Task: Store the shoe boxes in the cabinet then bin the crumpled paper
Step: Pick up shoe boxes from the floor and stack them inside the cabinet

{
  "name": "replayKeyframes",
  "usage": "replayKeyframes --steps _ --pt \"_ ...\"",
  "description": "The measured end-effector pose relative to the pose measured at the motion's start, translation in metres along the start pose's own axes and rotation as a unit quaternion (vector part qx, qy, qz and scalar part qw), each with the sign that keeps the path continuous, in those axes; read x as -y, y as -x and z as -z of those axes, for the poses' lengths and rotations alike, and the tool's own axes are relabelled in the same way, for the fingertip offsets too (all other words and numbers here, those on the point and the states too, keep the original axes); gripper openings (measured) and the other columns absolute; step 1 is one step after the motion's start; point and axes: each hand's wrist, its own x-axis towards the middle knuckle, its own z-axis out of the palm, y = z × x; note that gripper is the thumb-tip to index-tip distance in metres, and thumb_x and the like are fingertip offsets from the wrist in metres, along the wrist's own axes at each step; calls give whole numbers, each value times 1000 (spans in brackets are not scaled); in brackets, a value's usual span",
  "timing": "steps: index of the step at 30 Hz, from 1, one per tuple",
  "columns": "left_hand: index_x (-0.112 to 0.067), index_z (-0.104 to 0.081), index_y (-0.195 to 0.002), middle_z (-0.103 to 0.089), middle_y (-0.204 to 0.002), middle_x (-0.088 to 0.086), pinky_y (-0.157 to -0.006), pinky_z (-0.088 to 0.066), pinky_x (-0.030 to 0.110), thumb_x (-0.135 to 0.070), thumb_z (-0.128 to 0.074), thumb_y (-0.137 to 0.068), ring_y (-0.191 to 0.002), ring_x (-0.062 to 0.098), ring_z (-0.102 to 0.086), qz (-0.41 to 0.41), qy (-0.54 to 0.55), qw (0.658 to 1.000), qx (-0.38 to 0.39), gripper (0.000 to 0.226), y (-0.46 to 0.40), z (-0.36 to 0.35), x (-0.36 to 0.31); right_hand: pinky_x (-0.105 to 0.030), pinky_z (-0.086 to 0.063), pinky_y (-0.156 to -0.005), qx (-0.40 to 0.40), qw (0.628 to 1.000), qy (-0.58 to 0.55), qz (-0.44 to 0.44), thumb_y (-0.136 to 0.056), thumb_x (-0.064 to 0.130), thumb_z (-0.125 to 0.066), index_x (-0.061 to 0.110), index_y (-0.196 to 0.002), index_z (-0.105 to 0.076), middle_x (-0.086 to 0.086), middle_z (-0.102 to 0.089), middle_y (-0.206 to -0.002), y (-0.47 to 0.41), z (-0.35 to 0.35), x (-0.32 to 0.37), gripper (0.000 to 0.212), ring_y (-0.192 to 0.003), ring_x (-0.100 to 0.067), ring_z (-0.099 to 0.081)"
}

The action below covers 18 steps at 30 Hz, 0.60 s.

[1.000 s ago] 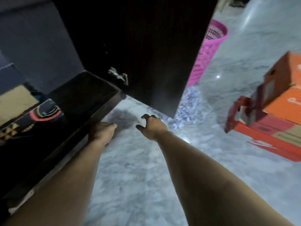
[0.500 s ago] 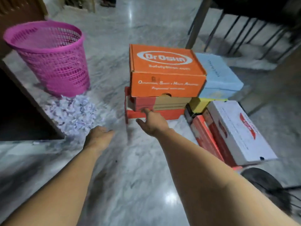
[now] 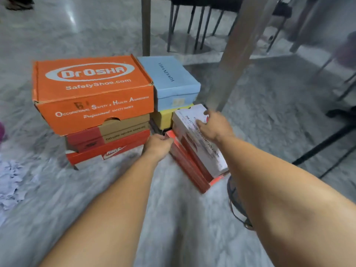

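Shoe boxes are stacked on the marble floor. An orange Dr.Osha box tops a brown-and-red box and a red Nike box. Behind, a light blue box sits on a yellow box. At the right, a white box lies on a red box. My right hand rests flat on the white box's top. My left hand touches the far left corner of the red box under it. Crumpled paper lies at the far left.
A sliver of the pink bin shows at the left edge. A table leg stands right behind the white box, with chair legs beyond. A dark round wire object lies by my right forearm.
My view swung right from the cabinet and bin to the boxes. Both hands moved forward and right, and now touch the white and red boxes.
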Motion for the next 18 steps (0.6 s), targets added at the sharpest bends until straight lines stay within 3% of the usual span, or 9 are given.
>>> replayKeyframes --steps 1,3,6,8,10,12,14,16,18 --pt "-19 -66 -86 -66 -107 9 -98 -56 45 -37 -66 -93 -102 27 -61 -5 6 1000 20 19 -3 -17 -4 -49 -47 -105 6 999 1 -42 -90 55 -57 22 -141 -48 -13 -54 -142 -5 -1 -17 62 -128 -38 -53" --pt "-15 -68 -119 -66 -124 7 -103 -53 44 -37 -65 -95 -117 26 -61 -3 12 998 66 33 -6 -49 -9 -53 -46 -106 26 994 -6 -108 -81 62 -63 18 -143 -43 -15 -52 -143 -8 -8 -46 79 -129 -40 -52" --pt "-11 -60 -135 -65 -134 7 -105 -52 42 -35 -62 -98 -123 27 -61 8 16 993 119 44 -8 -84 -10 -53 -48 -104 65 987 -34 -146 -62 75 -66 18 -140 -43 -12 -57 -137 -4 -18 -81 100 -124 -37 -56" --pt "-11 -59 -138 -65 -136 4 -103 -53 39 -36 -61 -99 -120 25 -63 33 44 989 138 46 -9 -99 -11 -50 -51 -100 63 985 -60 -152 -62 77 -72 17 -138 -47 -8 -60 -133 -1 -21 -93 100 -120 -32 -60" --pt "-13 -61 -134 -68 -131 1 -88 -56 30 -36 -61 -99 -107 20 -64 73 111 981 143 41 -11 -108 -11 -38 -56 -83 68 981 -101 -154 -65 69 -82 15 -122 -60 -5 -68 -121 -3 -21 -95 82 -104 -26 -67" --pt "-13 -63 -130 -72 -125 3 -73 -54 24 -34 -64 -97 -100 18 -68 89 164 975 124 39 -16 -109 -5 -31 -51 -66 83 976 -130 -152 -64 62 -87 16 -105 -65 -2 -73 -104 -3 -17 -93 65 -89 -20 -69" --pt "-11 -68 -123 -77 -114 6 -80 -61 35 -39 -71 -88 -98 23 -74 100 192 973 77 46 -15 -100 3 -31 -51 -67 106 968 -159 -163 -65 53 -92 16 -96 -63 0 -72 -94 3 -11 -88 56 -84 -19 -69" --pt "-11 -70 -117 -79 -104 5 -79 -64 49 -44 -76 -80 -92 27 -76 114 202 972 45 50 -11 -84 13 -30 -53 -66 139 960 -187 -157 -64 43 -95 11 -100 -64 -2 -73 -93 12 -6 -80 58 -82 -18 -71" --pt "-13 -68 -113 -77 -103 4 -68 -64 44 -47 -79 -81 -88 25 -74 129 189 973 33 48 3 -59 21 -23 -51 -59 175 954 -202 -135 -69 31 -95 12 -102 -61 0 -71 -92 26 -2 -63 51 -77 -12 -68"
